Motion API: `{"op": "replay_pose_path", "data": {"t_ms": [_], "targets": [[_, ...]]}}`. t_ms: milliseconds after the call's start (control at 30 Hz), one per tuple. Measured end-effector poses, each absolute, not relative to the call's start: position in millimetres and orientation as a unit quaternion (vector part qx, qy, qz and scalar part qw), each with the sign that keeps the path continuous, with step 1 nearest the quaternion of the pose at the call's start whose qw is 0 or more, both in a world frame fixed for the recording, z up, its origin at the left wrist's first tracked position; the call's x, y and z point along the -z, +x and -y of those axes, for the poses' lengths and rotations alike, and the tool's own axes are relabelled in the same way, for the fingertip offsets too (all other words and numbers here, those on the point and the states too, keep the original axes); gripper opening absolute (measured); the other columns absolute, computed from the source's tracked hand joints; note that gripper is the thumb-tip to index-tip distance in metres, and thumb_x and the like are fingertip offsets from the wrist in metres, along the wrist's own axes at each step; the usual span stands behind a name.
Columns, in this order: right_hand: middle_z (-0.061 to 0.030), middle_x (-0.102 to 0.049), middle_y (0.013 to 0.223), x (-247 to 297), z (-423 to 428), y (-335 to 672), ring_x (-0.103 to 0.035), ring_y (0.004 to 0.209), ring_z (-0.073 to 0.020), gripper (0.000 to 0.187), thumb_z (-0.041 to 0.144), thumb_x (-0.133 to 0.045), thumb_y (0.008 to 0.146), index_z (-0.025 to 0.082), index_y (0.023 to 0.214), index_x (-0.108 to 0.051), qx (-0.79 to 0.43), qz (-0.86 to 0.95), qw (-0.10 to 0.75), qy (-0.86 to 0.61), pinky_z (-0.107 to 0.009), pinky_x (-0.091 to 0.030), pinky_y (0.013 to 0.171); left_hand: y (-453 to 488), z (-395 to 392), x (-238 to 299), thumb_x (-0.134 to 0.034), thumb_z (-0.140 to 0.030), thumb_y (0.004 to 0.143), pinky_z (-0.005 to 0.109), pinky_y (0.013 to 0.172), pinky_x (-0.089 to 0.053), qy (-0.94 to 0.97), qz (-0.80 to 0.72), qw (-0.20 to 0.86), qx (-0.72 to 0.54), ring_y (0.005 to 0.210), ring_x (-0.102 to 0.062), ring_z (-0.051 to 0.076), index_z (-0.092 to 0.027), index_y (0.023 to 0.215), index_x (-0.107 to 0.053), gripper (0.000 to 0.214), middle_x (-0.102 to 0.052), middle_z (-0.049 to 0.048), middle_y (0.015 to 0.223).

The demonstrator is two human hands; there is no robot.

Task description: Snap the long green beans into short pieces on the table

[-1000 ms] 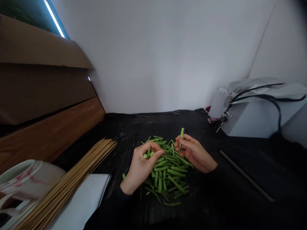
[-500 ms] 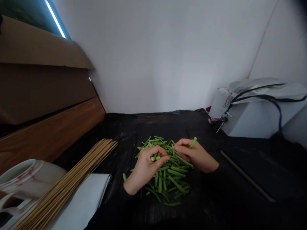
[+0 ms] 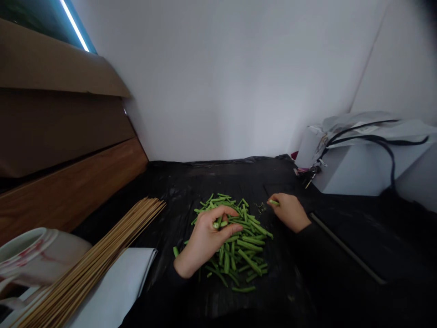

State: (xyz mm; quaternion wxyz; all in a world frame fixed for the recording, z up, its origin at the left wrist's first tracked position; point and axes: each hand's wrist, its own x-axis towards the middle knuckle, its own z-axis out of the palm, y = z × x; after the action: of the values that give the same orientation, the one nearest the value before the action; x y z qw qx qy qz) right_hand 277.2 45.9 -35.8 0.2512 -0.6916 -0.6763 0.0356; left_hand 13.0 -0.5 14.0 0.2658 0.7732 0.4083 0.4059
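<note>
A loose pile of cut green bean pieces (image 3: 251,246) lies on the black covering in front of me. My left hand (image 3: 208,237) hovers over the pile's left side, its fingers curled around a few bean pieces (image 3: 219,224) whose cut ends face me. Thumb and forefinger of that hand stand a little apart. To the right of the pile, my right hand (image 3: 290,212) is closed on a short bean piece (image 3: 274,202) that pokes out at its fingertips. Beside those fingertips lie small thin scraps (image 3: 261,208) on the covering.
Thin wooden sticks (image 3: 102,255) lie bundled on folded white paper (image 3: 118,284) at the left, by a mug (image 3: 51,255). A cardboard box (image 3: 61,132) rises behind them. A white box (image 3: 355,168) with black cords and a flat dark object (image 3: 351,250) are at the right.
My right hand has moved right, away from the pile, to the thin scraps, still holding a bean piece. My left hand has stayed nearly in place with its pieces.
</note>
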Motion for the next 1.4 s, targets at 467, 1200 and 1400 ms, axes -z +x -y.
{"op": "replay_pose_path", "data": {"t_ms": [467, 1200, 1400], "targets": [[0.001, -0.062, 0.063, -5, -5, 209, -0.051, 0.052, -0.0105, 0.021, 0.037, -0.065, 0.079, 0.017, 0.083, -0.071, -0.432, 0.669, 0.421, -0.434, -0.023, -0.038, 0.049, 12, 4, -13, -0.082, -0.034, 0.067, 0.023, 0.053, -0.037, 0.781, -0.421, 0.257, -0.384, 0.054, -0.042, 0.01, -0.031, 0.15, -0.018, 0.106, -0.05, -0.0075, 0.068], [-0.0006, -0.067, 0.076, -3, 15, 180, -0.06, 0.067, -0.014, 0.017, 0.024, -0.073, 0.072, 0.021, 0.089, -0.07, -0.488, 0.627, 0.486, -0.363, -0.028, -0.048, 0.062, 11, 4, -16, -0.089, -0.033, 0.052, 0.022, 0.051, -0.034, 0.737, -0.39, 0.352, -0.426, 0.057, -0.039, 0.01, -0.027, 0.15, -0.021, 0.119, -0.05, -0.0053, 0.072], [-0.0021, -0.068, 0.081, 6, 9, 181, -0.066, 0.071, -0.0162, 0.018, 0.029, -0.064, 0.081, 0.02, 0.097, -0.062, -0.504, 0.634, 0.467, -0.355, -0.028, -0.052, 0.063, 12, 4, -20, -0.08, -0.033, 0.068, 0.022, 0.056, -0.04, 0.738, -0.419, 0.28, -0.449, 0.058, -0.046, 0.01, -0.019, 0.107, -0.069, 0.043, -0.052, -0.0032, 0.066]]}}
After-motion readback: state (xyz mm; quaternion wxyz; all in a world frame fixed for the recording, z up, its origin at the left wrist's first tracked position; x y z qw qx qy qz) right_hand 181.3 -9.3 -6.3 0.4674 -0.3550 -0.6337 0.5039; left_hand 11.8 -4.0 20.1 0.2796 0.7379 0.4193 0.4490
